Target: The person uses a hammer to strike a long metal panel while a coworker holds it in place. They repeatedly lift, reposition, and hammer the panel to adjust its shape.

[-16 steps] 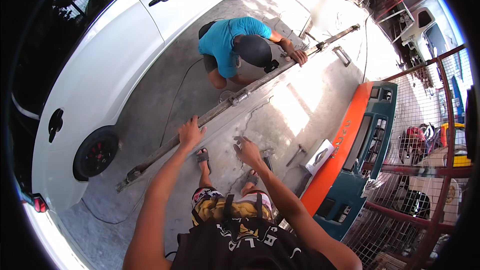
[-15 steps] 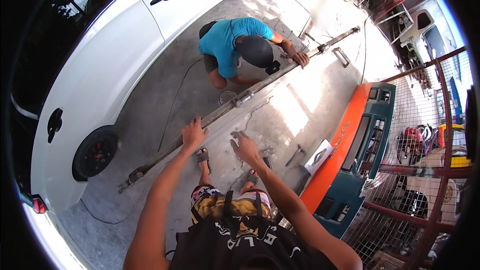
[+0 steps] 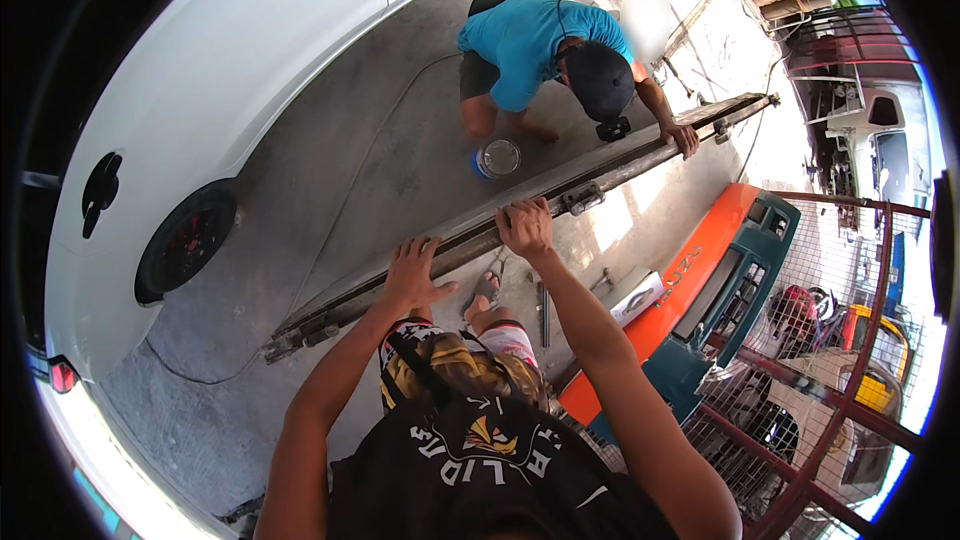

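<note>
A long grey metal panel (image 3: 455,252) with hinge-like fittings runs diagonally in front of me, tilted on its long edge. My left hand (image 3: 413,278) hooks its fingers over the panel's near rail, thumb spread to the side. Farther right along the same rail, my right hand (image 3: 525,228) is closed over it, fingers bent across the top. One metal fitting (image 3: 583,198) sticks out just right of my right hand. Toward the far right end, a crouching co-worker in a blue shirt (image 3: 545,45) has a hand (image 3: 680,138) on the panel.
A white car (image 3: 200,90) stands at the left. Beyond the panel, a round clear-topped container (image 3: 498,158) sits on the concrete. An orange and dark green vehicle front panel (image 3: 690,290) lies at the right, before a wire-mesh fence (image 3: 835,270). A cable (image 3: 345,200) crosses the floor.
Both hands have come onto the panel; my right hand was off it before. The panel has tilted up, showing a wider face. My view has shifted, and the co-worker appears farther right.
</note>
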`<state>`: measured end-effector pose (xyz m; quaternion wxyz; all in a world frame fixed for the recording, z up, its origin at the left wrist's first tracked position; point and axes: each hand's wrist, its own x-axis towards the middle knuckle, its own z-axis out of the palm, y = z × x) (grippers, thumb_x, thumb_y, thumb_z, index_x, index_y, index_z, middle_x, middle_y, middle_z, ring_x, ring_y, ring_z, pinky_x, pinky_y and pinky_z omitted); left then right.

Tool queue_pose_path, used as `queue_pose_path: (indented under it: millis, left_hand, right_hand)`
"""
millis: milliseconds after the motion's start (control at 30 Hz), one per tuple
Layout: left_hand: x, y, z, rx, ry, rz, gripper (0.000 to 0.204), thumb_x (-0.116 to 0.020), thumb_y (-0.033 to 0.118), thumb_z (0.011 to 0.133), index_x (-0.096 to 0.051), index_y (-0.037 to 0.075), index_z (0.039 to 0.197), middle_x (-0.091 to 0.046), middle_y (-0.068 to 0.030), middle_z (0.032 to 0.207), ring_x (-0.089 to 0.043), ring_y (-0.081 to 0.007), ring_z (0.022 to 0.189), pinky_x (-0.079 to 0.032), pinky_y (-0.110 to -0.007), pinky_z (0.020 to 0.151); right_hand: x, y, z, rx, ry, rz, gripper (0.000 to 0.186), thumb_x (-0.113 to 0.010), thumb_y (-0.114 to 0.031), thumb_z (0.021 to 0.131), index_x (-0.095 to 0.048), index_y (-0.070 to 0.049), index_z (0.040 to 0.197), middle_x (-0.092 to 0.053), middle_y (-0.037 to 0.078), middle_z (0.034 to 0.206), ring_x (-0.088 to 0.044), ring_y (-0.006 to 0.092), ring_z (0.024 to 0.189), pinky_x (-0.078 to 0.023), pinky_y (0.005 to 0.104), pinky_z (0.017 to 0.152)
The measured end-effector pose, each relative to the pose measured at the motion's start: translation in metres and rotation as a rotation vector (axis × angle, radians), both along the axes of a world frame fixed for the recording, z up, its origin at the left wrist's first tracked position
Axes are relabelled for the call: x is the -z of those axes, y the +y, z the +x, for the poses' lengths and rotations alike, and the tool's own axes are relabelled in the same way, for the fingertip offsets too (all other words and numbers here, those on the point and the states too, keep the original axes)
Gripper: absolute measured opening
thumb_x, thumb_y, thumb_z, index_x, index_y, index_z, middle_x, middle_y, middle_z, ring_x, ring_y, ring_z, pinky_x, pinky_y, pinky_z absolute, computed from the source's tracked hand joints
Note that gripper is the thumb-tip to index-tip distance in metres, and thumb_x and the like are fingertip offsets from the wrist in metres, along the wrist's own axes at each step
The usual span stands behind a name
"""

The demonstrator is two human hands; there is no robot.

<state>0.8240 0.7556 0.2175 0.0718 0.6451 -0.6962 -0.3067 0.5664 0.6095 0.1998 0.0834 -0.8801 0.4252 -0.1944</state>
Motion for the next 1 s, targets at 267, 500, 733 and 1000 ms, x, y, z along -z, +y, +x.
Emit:
queue_pose_path:
  millis: [267,500,733,1000]
  left_hand:
    - [0.007,0.006,0.02,-0.142,0.044,0.205,0.067,-0.079,0.038,0.075,-0.066,0.005,0.132,-0.068,-0.0118,0.132,-0.066,-0.0345,0.119,-0.055,-0.048,0.099]
    - [0.008,0.007,0.024,-0.142,0.068,0.185,0.059,-0.078,0.034,0.073,-0.07,0.005,0.124,-0.069,-0.0096,0.129,-0.068,-0.0306,0.115,-0.058,-0.045,0.093]
    - [0.005,0.001,0.022,-0.142,0.044,0.228,0.059,-0.08,0.035,0.073,-0.072,0.006,0.124,-0.07,-0.0081,0.131,-0.069,-0.0325,0.112,-0.058,-0.045,0.094]
    - [0.015,0.005,0.021,-0.146,0.047,0.167,0.056,-0.078,0.034,0.072,-0.072,0.005,0.12,-0.07,-0.0075,0.127,-0.069,-0.0296,0.113,-0.058,-0.044,0.091]
  right_hand:
    - [0.0,-0.007,0.012,-0.016,-0.045,-0.02,0.013,-0.071,-0.016,0.087,-0.07,-0.007,0.078,-0.071,0.008,0.08,-0.068,0.0288,0.078,-0.046,0.0427,0.076]
    - [-0.006,-0.008,0.02,-0.021,-0.019,0.038,0.013,-0.069,-0.016,0.088,-0.071,-0.006,0.079,-0.072,0.008,0.082,-0.068,0.0276,0.08,-0.046,0.0416,0.077]
    - [-0.006,-0.011,0.018,0.019,0.013,0.068,0.013,-0.067,-0.018,0.086,-0.07,-0.008,0.078,-0.067,0.006,0.078,-0.065,0.0277,0.078,-0.045,0.0414,0.078]
    - [-0.004,-0.007,0.016,0.11,-0.014,0.066,0.068,-0.074,-0.047,0.084,-0.055,-0.008,0.136,-0.059,0.017,0.126,-0.056,0.0361,0.119,-0.038,0.0498,0.102]
